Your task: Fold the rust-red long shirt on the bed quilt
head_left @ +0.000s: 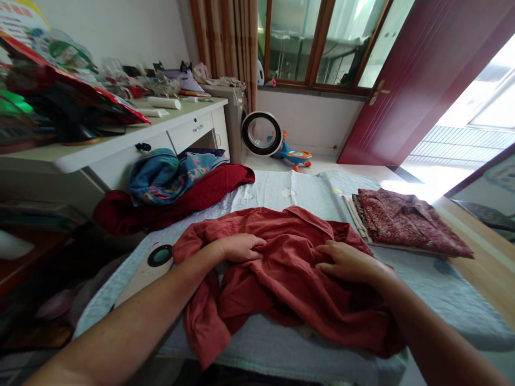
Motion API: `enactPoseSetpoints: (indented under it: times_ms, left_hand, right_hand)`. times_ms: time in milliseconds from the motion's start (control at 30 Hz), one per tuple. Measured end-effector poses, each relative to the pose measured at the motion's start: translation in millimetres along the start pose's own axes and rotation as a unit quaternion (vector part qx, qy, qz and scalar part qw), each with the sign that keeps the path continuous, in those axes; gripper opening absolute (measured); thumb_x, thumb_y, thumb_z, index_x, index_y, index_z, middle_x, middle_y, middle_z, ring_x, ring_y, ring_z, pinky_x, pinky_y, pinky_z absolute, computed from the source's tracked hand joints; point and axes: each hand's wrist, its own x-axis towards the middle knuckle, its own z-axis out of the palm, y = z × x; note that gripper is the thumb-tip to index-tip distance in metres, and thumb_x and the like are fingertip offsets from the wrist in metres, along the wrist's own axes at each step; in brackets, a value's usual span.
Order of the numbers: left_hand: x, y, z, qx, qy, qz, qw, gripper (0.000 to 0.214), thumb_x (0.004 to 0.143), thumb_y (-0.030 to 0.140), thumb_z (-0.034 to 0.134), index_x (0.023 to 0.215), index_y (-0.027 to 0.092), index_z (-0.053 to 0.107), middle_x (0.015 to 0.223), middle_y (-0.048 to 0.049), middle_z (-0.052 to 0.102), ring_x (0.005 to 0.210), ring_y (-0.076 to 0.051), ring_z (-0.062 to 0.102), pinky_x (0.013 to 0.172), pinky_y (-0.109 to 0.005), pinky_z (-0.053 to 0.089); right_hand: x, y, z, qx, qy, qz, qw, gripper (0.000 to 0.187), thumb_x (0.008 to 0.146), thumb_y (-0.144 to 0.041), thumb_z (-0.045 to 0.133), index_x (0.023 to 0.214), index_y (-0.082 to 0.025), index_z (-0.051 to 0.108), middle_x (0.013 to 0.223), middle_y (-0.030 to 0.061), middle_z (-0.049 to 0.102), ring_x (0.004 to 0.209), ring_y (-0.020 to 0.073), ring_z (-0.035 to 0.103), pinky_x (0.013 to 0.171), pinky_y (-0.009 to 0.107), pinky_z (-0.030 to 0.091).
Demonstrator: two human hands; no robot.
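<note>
A rust-red shirt (pixel 289 279) lies crumpled on the pale blue bed cover (pixel 442 300), one sleeve hanging over the near edge. My left hand (pixel 240 247) rests on the shirt's upper left part, fingers curled and pinching the cloth. On the shirt's right side, my right hand (pixel 346 261) has its fingers bent and is gripping a fold. Both forearms reach in from the bottom of the view.
A folded patterned red garment (pixel 406 222) lies on the bed at the right. A heap of dark red and blue clothes (pixel 177 185) sits at the far left of the bed. A cluttered white desk (pixel 120 142) stands left. A small pink device (pixel 155 262) lies near my left forearm.
</note>
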Motion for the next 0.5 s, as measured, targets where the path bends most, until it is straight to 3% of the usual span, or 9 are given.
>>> enactPoseSetpoints:
  times_ms: [100,200,267,333,400,500]
  left_hand:
    - [4.5,-3.0,-21.7,-0.053,0.015,-0.025,0.998,0.035,0.082,0.040,0.057,0.109,0.023,0.070,0.108,-0.0017,0.073,0.092,-0.019,0.067,0.077,-0.023,0.048]
    - [19.7,-8.3,-39.9,-0.053,0.153,-0.058,0.985,0.038,0.084,0.042,0.050,0.107,0.018,0.070,0.103,-0.0050,0.073,0.092,-0.021,0.067,0.081,-0.027,0.050]
    - [36.4,-11.5,-45.8,-0.003,0.251,-0.070,0.966,0.034,0.084,0.034,0.048,0.103,0.016,0.070,0.104,-0.0075,0.072,0.096,-0.022,0.066,0.088,-0.031,0.049]
    - [56.2,-13.3,-46.6,0.060,0.289,-0.075,0.953,0.033,0.082,0.024,0.046,0.102,0.015,0.070,0.109,-0.0096,0.071,0.101,-0.023,0.064,0.093,-0.032,0.047]
    - [76.4,-13.4,-43.5,0.105,0.287,-0.075,0.949,0.036,0.079,0.017,0.047,0.108,0.013,0.068,0.117,-0.0114,0.068,0.109,-0.022,0.062,0.098,-0.031,0.045]
    - [100.8,-12.2,-36.3,0.121,0.292,-0.087,0.945,0.053,0.073,0.017,0.058,0.126,0.010,0.059,0.130,-0.0154,0.061,0.117,-0.025,0.059,0.100,-0.032,0.044]
  right_hand:
    - [17.6,18.9,-17.8,0.027,0.048,0.040,0.998,0.039,0.093,-0.045,0.043,0.090,-0.019,0.072,0.091,0.0080,0.072,0.079,0.0204,0.063,0.072,0.028,0.043]
    - [36.4,44.4,-21.6,-0.033,0.162,0.147,0.975,0.032,0.091,-0.035,0.046,0.095,-0.015,0.071,0.095,0.0119,0.070,0.088,0.0226,0.063,0.075,0.029,0.042]
    - [45.8,56.5,-17.0,-0.044,0.177,0.182,0.966,0.033,0.084,-0.031,0.057,0.109,-0.012,0.066,0.103,0.0139,0.069,0.093,0.0234,0.063,0.078,0.028,0.042]
    - [51.3,59.6,-11.7,-0.031,0.128,0.177,0.975,0.034,0.079,-0.028,0.062,0.108,-0.012,0.064,0.100,0.0128,0.070,0.089,0.0227,0.063,0.075,0.027,0.042]
    - [53.1,53.7,-9.3,-0.011,0.085,0.143,0.986,0.024,0.076,-0.023,0.062,0.098,-0.014,0.066,0.093,0.0095,0.070,0.082,0.0209,0.061,0.071,0.027,0.041]
    - [50.7,34.5,-11.6,0.031,0.145,0.049,0.988,0.018,0.072,-0.014,0.057,0.088,-0.017,0.064,0.089,0.0056,0.066,0.080,0.0188,0.058,0.073,0.028,0.041]
